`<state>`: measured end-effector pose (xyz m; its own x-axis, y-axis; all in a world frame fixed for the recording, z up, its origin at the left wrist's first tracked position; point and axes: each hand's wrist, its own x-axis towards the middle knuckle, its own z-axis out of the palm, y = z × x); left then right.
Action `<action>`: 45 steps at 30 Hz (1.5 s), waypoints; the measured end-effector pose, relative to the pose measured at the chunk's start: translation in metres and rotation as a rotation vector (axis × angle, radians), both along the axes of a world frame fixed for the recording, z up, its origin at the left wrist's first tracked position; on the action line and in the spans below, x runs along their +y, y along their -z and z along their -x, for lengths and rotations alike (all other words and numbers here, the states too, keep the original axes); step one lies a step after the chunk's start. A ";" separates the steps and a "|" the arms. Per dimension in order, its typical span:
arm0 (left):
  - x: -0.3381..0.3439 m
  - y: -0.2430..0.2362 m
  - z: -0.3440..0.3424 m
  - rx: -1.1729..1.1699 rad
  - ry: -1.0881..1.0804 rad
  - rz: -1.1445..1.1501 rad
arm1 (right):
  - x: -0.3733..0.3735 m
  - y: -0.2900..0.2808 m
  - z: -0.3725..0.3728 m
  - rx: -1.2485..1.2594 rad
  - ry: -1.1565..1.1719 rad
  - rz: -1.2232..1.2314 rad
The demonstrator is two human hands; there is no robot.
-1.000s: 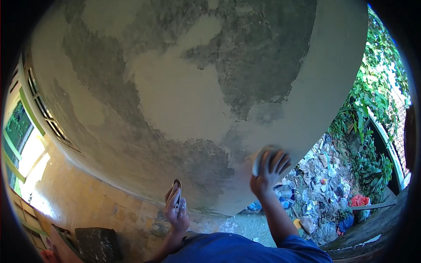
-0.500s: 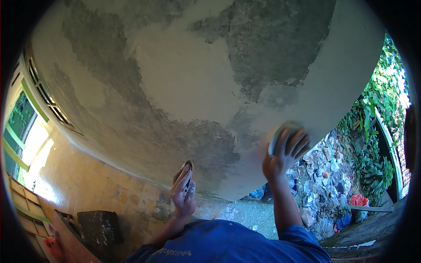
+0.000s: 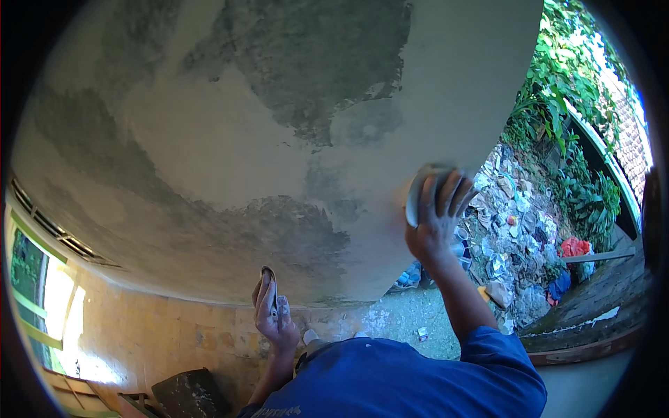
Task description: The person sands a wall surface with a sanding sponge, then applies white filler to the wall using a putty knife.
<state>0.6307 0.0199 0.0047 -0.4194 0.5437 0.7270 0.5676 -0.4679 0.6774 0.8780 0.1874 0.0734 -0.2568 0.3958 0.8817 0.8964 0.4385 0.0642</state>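
Observation:
A large pale wall (image 3: 202,139) with rough dark grey patches fills the upper view. My right hand (image 3: 437,205), slightly motion-blurred, grips a rounded grey pad (image 3: 419,198) flat against the wall near its right edge, fingers spread over its back. Lower and left, my left hand (image 3: 273,313) has its fingers closed round a narrow flat tool (image 3: 267,279) with a metal edge, held upright in front of the wall's lower part. What kind of tool it is, I cannot make out.
A green-framed opening (image 3: 31,292) is at far left. Below lie a stained tiled floor (image 3: 188,327) and a dark, paint-spattered object (image 3: 188,393). At right are a debris heap (image 3: 509,230), leafy plants (image 3: 585,181), a narrow plank (image 3: 596,256) and a tiled roof (image 3: 627,146).
The view has swung, so the wall's patches sit higher and further left. My right hand with the pad has travelled up and rightward along the wall; my left hand keeps its grip.

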 end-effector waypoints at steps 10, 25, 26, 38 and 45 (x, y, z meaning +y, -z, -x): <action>-0.007 0.019 0.001 -0.053 0.024 0.076 | 0.001 0.006 0.000 0.008 -0.019 0.031; -0.013 0.028 0.009 -0.106 0.030 0.098 | -0.021 0.063 0.011 -0.160 -0.084 0.162; -0.012 0.028 0.009 -0.128 0.042 0.100 | -0.013 0.039 0.012 -0.144 -0.086 0.078; -0.008 0.032 0.008 -0.118 0.067 0.102 | -0.022 0.155 0.013 -0.150 -0.136 0.236; -0.018 0.040 0.022 -0.118 -0.013 0.152 | -0.008 0.070 -0.004 -0.108 -0.078 0.090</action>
